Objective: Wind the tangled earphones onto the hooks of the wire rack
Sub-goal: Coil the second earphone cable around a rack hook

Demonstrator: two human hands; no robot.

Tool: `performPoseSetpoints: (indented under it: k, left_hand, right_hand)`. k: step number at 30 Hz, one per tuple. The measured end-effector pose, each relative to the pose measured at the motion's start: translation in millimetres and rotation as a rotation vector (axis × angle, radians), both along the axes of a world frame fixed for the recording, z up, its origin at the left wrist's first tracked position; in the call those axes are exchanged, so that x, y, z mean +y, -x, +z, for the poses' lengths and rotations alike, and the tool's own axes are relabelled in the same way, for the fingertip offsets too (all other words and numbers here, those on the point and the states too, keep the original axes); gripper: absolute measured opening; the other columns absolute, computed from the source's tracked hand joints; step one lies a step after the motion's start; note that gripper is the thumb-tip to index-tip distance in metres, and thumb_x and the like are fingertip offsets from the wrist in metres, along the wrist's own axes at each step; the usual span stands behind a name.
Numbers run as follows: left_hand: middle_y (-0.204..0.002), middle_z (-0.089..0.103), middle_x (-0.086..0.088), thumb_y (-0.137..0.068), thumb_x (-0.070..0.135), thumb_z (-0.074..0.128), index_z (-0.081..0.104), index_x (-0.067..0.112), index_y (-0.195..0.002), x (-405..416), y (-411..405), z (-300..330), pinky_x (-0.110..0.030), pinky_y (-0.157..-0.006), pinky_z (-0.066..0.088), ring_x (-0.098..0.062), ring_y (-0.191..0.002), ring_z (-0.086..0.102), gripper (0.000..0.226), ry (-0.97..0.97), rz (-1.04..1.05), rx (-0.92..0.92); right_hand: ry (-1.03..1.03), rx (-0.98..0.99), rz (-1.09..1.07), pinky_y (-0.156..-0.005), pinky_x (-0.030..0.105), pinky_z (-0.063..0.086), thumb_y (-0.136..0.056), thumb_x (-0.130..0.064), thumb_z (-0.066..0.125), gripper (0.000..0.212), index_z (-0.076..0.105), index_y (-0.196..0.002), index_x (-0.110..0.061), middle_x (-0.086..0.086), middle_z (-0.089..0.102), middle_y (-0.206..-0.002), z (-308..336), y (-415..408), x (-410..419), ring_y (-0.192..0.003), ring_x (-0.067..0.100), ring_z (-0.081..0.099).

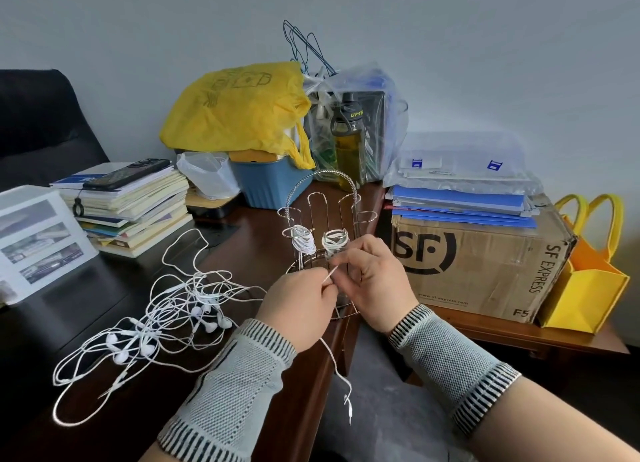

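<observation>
Both hands meet just in front of the wire rack (322,226). Left hand (298,305) and right hand (372,281): fingers pinch one white cord (329,275) taut between them, likely to feed it onto the hook at 12 o'clock. Its plug end dangles off the table (270,253) edge. Two hooks carry wound bundles. The tangled earphones (156,323) lie at 9 o'clock, within reach.

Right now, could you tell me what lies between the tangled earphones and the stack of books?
Only bare dark desk separates the tangled earphones from the stack of books, per the head view.
</observation>
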State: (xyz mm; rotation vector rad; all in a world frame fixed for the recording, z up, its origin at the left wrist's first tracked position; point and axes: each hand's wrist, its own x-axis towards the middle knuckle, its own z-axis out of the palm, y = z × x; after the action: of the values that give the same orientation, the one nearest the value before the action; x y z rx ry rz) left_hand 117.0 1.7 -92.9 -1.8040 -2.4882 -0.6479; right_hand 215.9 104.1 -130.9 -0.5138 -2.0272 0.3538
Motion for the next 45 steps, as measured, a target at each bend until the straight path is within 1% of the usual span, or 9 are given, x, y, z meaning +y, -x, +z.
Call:
performPoseSetpoints:
  k: [3, 9, 14, 18, 25, 35, 40, 42, 45]
  left_hand:
    - [-0.055, 0.050, 0.006, -0.092, 0.028, 0.055, 0.056, 0.014, -0.067, -6, 12, 4, -0.032, -0.057, 0.037, -0.012, -0.054, 0.046, 0.029, -0.088, -0.034, -0.275]
    - [-0.051, 0.043, 0.010, -0.092, 0.023, 0.057, 0.065, 0.006, -0.076, -5, 15, 11, -0.032, -0.055, 0.035, -0.010, -0.048, 0.035, 0.025, -0.398, -0.045, -0.714]
    - [-0.052, 0.048, 0.008, -0.091, 0.026, 0.057, 0.068, 0.007, -0.077, 13, 2, 17, -0.029, -0.049, 0.033, -0.009, -0.045, 0.036, 0.026, -0.514, 0.059, -0.767]
    - [-0.051, 0.063, 0.011, -0.093, 0.033, 0.054, 0.070, 0.019, -0.068, 26, -2, 22, -0.039, -0.060, 0.055, -0.013, -0.052, 0.055, 0.034, -0.512, 0.237, -0.661]
    - [-0.061, 0.070, 0.004, -0.100, 0.037, 0.036, 0.073, 0.014, -0.073, 27, -4, 26, -0.032, -0.074, 0.055, -0.017, -0.071, 0.067, 0.051, -0.227, 0.275, -0.319]
    - [-0.067, 0.073, -0.004, -0.095, 0.023, 0.045, 0.063, 0.013, -0.049, 32, -4, 2, -0.045, -0.080, 0.058, -0.020, -0.068, 0.073, 0.051, -0.306, 0.302, -0.881]
    - [-0.074, 0.075, -0.001, -0.085, 0.016, 0.048, 0.063, 0.019, -0.042, 27, -5, -10, -0.047, -0.081, 0.057, -0.021, -0.078, 0.072, 0.045, -0.351, 0.251, -0.776]
    - [-0.072, 0.074, 0.000, -0.089, 0.015, 0.049, 0.058, 0.015, -0.040, 24, -7, -11, -0.036, -0.080, 0.056, -0.017, -0.077, 0.070, 0.049, -0.338, 0.233, -0.676]
    - [-0.053, 0.062, 0.008, -0.093, 0.017, 0.048, 0.055, 0.020, -0.044, 20, -10, -6, -0.023, -0.061, 0.043, -0.007, -0.058, 0.059, 0.049, -0.291, 0.203, -0.517]
  right_hand:
    - [0.180, 0.059, 0.022, -0.072, 0.003, 0.041, -0.081, -0.014, 0.075, 0.009, 0.073, -0.089, -0.017, -0.007, 0.060, -0.089, 2, -3, -2, -0.075, -0.003, 0.056]
    - [0.705, 0.318, 0.121, -0.052, 0.009, 0.045, -0.085, -0.009, 0.070, 0.004, 0.069, -0.081, -0.009, -0.003, 0.065, -0.068, 15, -7, -6, -0.051, -0.005, 0.057]
    - [1.026, 0.479, 0.167, -0.070, 0.035, 0.053, -0.083, -0.011, 0.072, 0.014, 0.072, -0.069, -0.014, 0.009, 0.068, -0.072, 17, -2, -1, -0.069, 0.019, 0.059]
    - [1.194, 0.563, 0.222, -0.078, 0.033, 0.052, -0.087, -0.007, 0.066, 0.018, 0.067, -0.069, -0.006, 0.007, 0.066, -0.070, 27, -2, 0, -0.069, 0.016, 0.060]
    - [1.277, 0.516, 0.078, -0.068, 0.034, 0.051, -0.086, -0.017, 0.068, 0.019, 0.065, -0.070, -0.006, 0.010, 0.066, -0.070, 40, 8, 8, -0.065, 0.020, 0.060]
    - [1.246, 0.384, -0.031, -0.067, 0.045, 0.054, -0.046, -0.034, 0.068, 0.022, 0.059, -0.046, -0.014, 0.008, 0.060, -0.058, 43, 13, 17, -0.058, 0.024, 0.056]
    - [1.242, 0.380, -0.029, -0.071, 0.043, 0.058, -0.076, -0.011, 0.072, 0.015, 0.060, -0.067, -0.010, 0.007, 0.064, -0.063, 45, 11, 13, -0.059, 0.022, 0.062]
    - [1.216, 0.394, -0.004, -0.072, 0.040, 0.059, -0.080, -0.006, 0.069, 0.013, 0.059, -0.072, -0.008, 0.009, 0.065, -0.067, 40, 12, 14, -0.058, 0.019, 0.063]
    - [1.099, 0.364, -0.013, -0.073, 0.043, 0.059, -0.080, -0.005, 0.069, 0.011, 0.061, -0.073, -0.009, 0.010, 0.068, -0.068, 35, 11, 12, -0.063, 0.021, 0.067]
